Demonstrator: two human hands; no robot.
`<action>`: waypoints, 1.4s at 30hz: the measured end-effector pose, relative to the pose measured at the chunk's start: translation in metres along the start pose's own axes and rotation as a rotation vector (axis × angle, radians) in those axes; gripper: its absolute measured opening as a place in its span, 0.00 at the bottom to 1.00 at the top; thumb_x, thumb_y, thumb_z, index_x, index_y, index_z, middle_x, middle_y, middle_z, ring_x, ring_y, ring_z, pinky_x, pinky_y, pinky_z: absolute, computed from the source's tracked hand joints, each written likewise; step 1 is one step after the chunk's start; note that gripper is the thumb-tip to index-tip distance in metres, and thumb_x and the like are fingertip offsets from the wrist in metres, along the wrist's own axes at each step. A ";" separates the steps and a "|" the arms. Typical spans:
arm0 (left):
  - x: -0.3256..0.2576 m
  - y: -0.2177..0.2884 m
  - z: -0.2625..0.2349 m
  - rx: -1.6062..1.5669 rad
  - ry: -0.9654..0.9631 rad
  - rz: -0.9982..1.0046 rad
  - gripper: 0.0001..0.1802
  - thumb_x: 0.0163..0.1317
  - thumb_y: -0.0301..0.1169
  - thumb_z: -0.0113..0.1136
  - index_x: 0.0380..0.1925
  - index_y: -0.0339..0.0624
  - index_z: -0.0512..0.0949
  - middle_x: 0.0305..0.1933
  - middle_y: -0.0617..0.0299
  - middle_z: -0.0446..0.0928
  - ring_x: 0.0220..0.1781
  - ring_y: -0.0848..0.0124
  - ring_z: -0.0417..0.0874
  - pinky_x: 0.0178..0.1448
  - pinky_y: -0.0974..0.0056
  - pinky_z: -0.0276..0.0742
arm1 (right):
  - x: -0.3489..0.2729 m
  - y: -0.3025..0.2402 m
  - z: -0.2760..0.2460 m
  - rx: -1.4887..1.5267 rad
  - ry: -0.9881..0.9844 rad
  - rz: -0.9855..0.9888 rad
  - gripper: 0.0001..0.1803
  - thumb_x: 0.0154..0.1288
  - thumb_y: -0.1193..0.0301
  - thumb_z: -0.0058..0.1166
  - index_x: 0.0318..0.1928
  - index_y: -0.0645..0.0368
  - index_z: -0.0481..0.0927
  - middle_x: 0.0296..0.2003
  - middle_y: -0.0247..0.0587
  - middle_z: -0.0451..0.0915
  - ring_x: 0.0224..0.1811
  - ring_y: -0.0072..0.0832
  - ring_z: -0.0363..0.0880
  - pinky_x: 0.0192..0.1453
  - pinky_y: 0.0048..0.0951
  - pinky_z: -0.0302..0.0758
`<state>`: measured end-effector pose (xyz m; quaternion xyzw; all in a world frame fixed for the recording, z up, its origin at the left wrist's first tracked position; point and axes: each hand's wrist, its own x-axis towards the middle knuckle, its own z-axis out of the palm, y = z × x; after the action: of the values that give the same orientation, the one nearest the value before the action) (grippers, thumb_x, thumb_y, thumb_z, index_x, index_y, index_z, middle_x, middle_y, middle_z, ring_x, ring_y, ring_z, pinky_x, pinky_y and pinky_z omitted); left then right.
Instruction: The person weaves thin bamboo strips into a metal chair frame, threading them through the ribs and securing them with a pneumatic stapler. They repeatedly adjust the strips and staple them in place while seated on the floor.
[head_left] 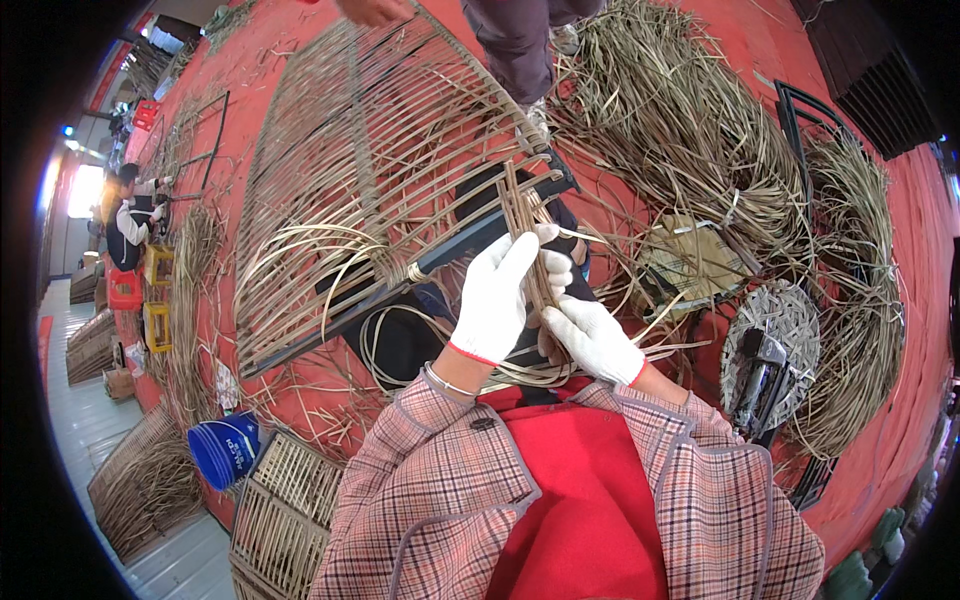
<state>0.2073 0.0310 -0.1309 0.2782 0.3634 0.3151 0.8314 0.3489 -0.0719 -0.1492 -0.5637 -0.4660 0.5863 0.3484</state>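
Both my hands wear white gloves. A small bunch of brown wicker strips (517, 203) stands between them, held upright in front of my chest. My left hand (497, 300) has its fingers wrapped round the bunch. Lower down, my right hand (596, 340) grips the same strips, fingertips pressed together. Just beyond lies a large slatted wicker panel (356, 150), its near edge bound to a dark metal bar (465, 245) that runs past my left hand. Loose pale strips (310, 240) curl over the panel, and more ends stick out beside my right hand.
Big heaps of strips (660, 110) lie at the far right, near a round woven disc (768, 345) with dark tools on it. A blue bucket (222, 450) and another slatted panel (285, 500) are at lower left. Another person's legs (510, 45) stand beyond the panel; someone sits (128, 220) far left.
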 end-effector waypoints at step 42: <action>-0.023 -0.017 0.030 0.204 -0.260 -0.104 0.19 0.79 0.34 0.45 0.59 0.29 0.71 0.48 0.55 0.83 0.46 0.68 0.87 0.53 0.63 0.84 | 0.023 -0.088 -0.054 0.069 0.290 -0.262 0.17 0.67 0.75 0.60 0.56 0.60 0.83 0.40 0.33 0.84 0.42 0.19 0.81 0.50 0.24 0.78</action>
<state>0.2240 -0.0037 -0.1150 0.3805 0.2970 0.1945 0.8539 0.3886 -0.0137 -0.0708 -0.5644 -0.4601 0.4641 0.5043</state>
